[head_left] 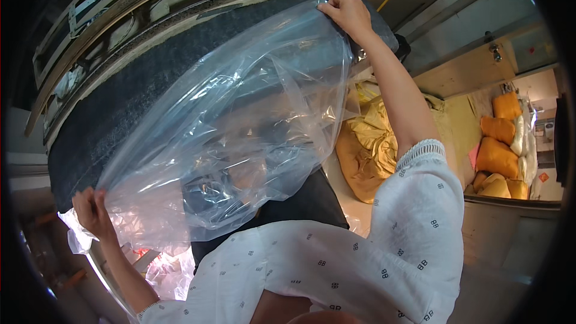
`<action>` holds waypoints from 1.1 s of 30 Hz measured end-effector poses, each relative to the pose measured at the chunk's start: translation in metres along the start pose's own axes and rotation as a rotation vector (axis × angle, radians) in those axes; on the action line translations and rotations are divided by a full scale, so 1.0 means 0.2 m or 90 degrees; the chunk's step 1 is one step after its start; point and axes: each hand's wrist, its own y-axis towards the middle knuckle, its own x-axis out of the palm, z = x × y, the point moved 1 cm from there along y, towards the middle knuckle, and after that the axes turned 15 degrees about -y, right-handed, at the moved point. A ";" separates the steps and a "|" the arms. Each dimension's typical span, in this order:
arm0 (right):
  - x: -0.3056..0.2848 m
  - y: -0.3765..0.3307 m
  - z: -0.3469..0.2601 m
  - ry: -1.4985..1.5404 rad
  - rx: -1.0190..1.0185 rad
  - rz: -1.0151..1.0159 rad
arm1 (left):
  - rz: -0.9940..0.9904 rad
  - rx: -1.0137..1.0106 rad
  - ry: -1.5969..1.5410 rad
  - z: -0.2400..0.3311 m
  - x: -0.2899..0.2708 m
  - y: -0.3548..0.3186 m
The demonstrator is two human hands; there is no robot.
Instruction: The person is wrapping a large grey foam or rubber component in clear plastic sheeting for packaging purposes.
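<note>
A dark grey felt-covered surface [126, 108] fills the upper left, bordered along its far edge by a worn wooden and metal frame [150, 6]. To the right, on the floor, lies a heap of crumpled golden-yellow fabric [369, 150], and further right several filled orange sacks [501, 147] are stacked against a wall. Below the surface's near edge, scraps of clear plastic [165, 273] are bunched (partly hidden by the person's white patterned sleeve).

Spread over the surface is a large clear plastic bag [240, 126], thin, glossy and wrinkled, with bright creases catching the light; the dark felt shows through it. Its long axis runs diagonally from the lower left to the upper right.

The left hand [93, 210] is closed on the bag's lower-left corner, pinching the film. The right hand [348, 15] is closed over the bag's upper-right corner, pressing it at the surface's far end. The two hands are well apart.
</note>
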 end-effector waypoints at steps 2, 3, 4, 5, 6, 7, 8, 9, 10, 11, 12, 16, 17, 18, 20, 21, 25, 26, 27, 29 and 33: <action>0.02 0.03 0.01 -0.001 -0.008 -0.016 | -0.007 0.070 0.061 0.10 -0.04 -0.06; 0.03 0.04 0.01 -0.010 -0.008 -0.024 | -0.030 0.026 0.094 0.14 -0.05 -0.12; 0.04 0.04 0.02 -0.021 -0.003 -0.033 | -0.057 -0.015 0.124 0.18 -0.04 -0.16; 0.10 0.09 0.07 0.010 -0.063 0.038 | -0.053 -0.037 0.124 0.23 -0.01 -0.19; 0.15 0.13 0.14 0.042 -0.117 0.109 | -0.053 -0.054 0.124 0.26 0.02 -0.22; 0.13 0.15 0.13 0.054 -0.158 0.039 | -0.046 -0.114 0.028 0.25 0.02 -0.28; 0.17 0.23 0.18 0.123 -0.299 0.078 | -0.012 -0.210 -0.011 0.25 0.05 -0.30; 0.19 0.30 0.20 0.100 -0.306 -0.014 | 0.020 -0.289 -0.049 0.22 0.06 -0.32; 0.16 0.33 0.17 0.078 -0.319 -0.105 | 0.057 -0.369 -0.086 0.19 0.06 -0.34; 0.13 0.32 0.15 0.103 -0.341 -0.102 | 0.097 -0.384 -0.088 0.12 0.03 -0.35; 0.15 0.32 0.15 0.353 -0.246 -0.171 | 0.105 -0.380 -0.087 0.10 0.02 -0.28; -0.19 0.17 -0.14 0.858 -0.177 -0.028 | 0.501 -0.406 -0.505 0.02 -0.09 0.06; -0.26 0.12 -0.21 0.779 0.137 0.037 | 0.522 -0.353 -0.475 -0.10 -0.14 0.12; -0.24 0.12 -0.23 0.784 0.131 0.031 | 0.537 -0.293 -0.447 -0.19 -0.16 0.22; -0.08 0.14 -0.20 0.301 0.145 0.330 | 0.314 -0.253 -0.045 -0.21 -0.01 0.41; 0.10 0.15 -0.12 0.197 0.161 0.318 | 0.287 -0.239 -0.069 -0.35 0.12 0.43; 0.23 0.14 -0.18 0.307 0.134 0.323 | 0.271 -0.381 -0.202 -0.82 0.33 0.41; 0.24 0.15 -0.16 0.333 0.122 0.301 | 0.267 -0.371 -0.241 -0.84 0.36 0.46; 0.25 0.18 -0.14 0.327 0.125 0.304 | 0.260 -0.360 -0.281 -0.83 0.38 0.51; 0.33 0.27 -0.04 0.274 0.122 0.319 | 0.273 -0.365 -0.289 -0.85 0.46 0.61; 0.37 0.35 -0.08 0.223 0.131 0.267 | 0.299 -0.382 -0.275 -0.89 0.48 0.69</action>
